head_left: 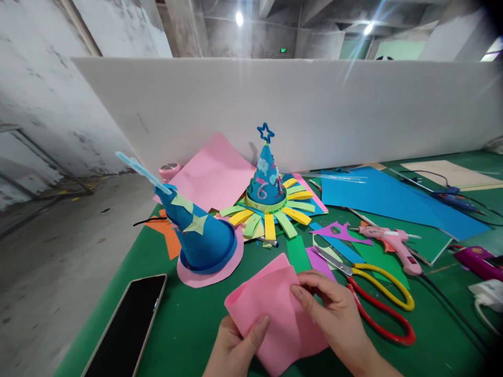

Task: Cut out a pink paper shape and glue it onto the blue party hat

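Between my two hands is a sheet of pink paper (275, 314), folded over on itself with a rounded bend at its left side. My left hand (241, 340) grips its lower left part, thumb on top. The thumb and fingers of my right hand (334, 309) pinch its upper right edge. Beyond the sheet at the left, a blue cone hat (204, 243) with a pink brim and pale stars leans to the left. Farther back stands a decorated blue party hat (267, 183) with a star on top and yellow and green strips around its base.
Scissors (377, 293) with red and yellow handles lie beside my right hand. Past them is a pink glue gun (393, 243) with its cord. A phone (128, 324) lies at the left table edge. Blue card (393, 199) and a large pink sheet (214, 173) are at the back.
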A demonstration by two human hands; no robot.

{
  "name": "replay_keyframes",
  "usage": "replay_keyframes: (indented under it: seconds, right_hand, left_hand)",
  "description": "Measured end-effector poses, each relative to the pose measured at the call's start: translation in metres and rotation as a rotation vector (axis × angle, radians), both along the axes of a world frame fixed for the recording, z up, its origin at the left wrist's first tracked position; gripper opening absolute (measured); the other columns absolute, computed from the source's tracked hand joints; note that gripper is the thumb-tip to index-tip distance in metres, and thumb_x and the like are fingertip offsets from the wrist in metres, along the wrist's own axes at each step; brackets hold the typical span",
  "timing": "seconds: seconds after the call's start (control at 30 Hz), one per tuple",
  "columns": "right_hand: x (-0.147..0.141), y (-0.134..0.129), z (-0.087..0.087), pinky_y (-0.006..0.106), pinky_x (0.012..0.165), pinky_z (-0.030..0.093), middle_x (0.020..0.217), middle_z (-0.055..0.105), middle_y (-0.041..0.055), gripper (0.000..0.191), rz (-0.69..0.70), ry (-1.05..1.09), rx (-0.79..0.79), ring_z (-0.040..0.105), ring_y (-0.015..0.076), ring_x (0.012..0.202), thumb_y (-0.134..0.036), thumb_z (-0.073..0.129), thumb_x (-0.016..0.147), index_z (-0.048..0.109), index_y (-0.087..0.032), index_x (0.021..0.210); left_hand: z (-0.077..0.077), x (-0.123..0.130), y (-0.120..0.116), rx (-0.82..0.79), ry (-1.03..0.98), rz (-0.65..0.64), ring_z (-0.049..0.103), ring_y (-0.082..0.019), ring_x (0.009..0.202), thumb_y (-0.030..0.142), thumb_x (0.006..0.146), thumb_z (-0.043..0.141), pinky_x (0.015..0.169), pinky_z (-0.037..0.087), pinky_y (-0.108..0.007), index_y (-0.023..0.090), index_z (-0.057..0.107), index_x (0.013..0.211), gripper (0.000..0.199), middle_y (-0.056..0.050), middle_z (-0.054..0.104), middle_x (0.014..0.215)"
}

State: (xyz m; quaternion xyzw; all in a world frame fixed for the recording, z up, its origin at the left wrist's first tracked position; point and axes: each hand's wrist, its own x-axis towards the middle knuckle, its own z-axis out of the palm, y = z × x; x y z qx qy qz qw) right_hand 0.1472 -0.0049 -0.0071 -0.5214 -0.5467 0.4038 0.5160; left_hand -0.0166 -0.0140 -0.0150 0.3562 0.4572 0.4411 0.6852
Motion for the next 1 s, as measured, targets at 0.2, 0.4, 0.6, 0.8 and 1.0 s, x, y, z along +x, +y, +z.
replay_keyframes:
  seconds: [0.2,0.4,0.6,0.8,1.0]
  right_hand:
    - [-0.003,-0.004,0.007,0.022,0.06,0.041,0.069,0.052,-0.0029,0.03,0.003,0.143,-0.15,0.048,0.0119,0.065,-0.032,0.057,0.073,0.051,-0.025,0.102]
    - [-0.001,0.0,0.014,0.023,0.05,0.03,0.056,0.04,-0.0033,0.024,0.074,0.012,-0.155,0.035,0.011,0.054,-0.037,0.051,0.076,0.052,-0.017,0.061]
    - [-0.002,0.001,0.01,0.022,0.048,0.025,0.054,0.033,-0.0052,0.027,0.049,0.042,-0.179,0.03,0.0092,0.052,-0.035,0.05,0.076,0.045,-0.017,0.058]
    - [-0.004,-0.001,0.007,0.022,0.046,0.024,0.052,0.033,-0.006,0.028,0.071,0.134,-0.236,0.029,0.0084,0.05,-0.037,0.051,0.075,0.044,-0.016,0.058]
    - [-0.002,-0.001,0.0,0.022,0.046,0.024,0.054,0.031,-0.0059,0.028,0.095,0.144,-0.257,0.028,0.0086,0.052,-0.036,0.051,0.075,0.043,-0.016,0.057]
  left_hand:
    - [0.001,0.001,-0.001,-0.023,-0.024,0.017,0.058,-0.024,0.07,0.033,0.064,0.065,0.068,0.045,-0.035,0.011,0.069,0.079,0.027,-0.01,0.068,0.075]
    - [0.007,0.005,-0.001,-0.123,-0.115,0.037,0.06,-0.025,0.071,0.03,0.06,0.068,0.066,0.046,-0.035,0.011,0.069,0.078,0.026,-0.011,0.068,0.072]
    - [0.014,0.007,-0.001,-0.21,-0.217,0.079,0.062,-0.025,0.073,0.024,0.055,0.072,0.074,0.045,-0.037,0.012,0.068,0.077,0.026,-0.011,0.069,0.076]
    - [0.017,0.008,-0.001,-0.225,-0.188,0.07,0.063,-0.026,0.072,0.027,0.06,0.069,0.071,0.046,-0.038,0.01,0.067,0.084,0.03,-0.012,0.069,0.078]
    - [0.014,0.006,-0.001,-0.194,-0.127,0.061,0.063,-0.027,0.069,0.03,0.059,0.069,0.065,0.048,-0.037,0.01,0.067,0.084,0.033,-0.013,0.069,0.077]
